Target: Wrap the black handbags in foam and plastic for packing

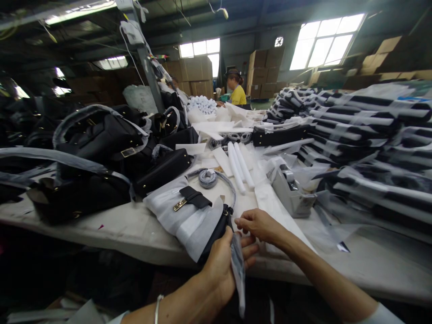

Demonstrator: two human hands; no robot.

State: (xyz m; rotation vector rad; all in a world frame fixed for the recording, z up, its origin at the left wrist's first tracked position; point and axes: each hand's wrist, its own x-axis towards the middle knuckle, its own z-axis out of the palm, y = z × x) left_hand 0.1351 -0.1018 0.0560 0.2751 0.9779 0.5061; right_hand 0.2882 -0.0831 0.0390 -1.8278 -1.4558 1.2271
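A black handbag [211, 234] lies tilted at the table's front edge, its front covered with white wrapping sheet [178, 218]. A black flap with a gold clasp [180, 204] shows over the sheet. My left hand [224, 263] is at the bag's right end, thumb along its side and fingers stretched out. Between thumb and fingers it holds a translucent plastic strip [238, 272] that hangs down across the palm. Just above those fingers, my right hand [254, 223] is closed in a pinch; what it grips is too small to make out. A wrapped handle [231, 184] arches behind the bag.
A coiled wrapped strap [207, 178] and white rolls [240, 168] lie beyond the bag. Black handbags [101, 135] crowd the left. A grey tape dispenser [292, 189] stands right, before stacked wrapped bags [367, 130]. A person in yellow [238, 94] sits across the table.
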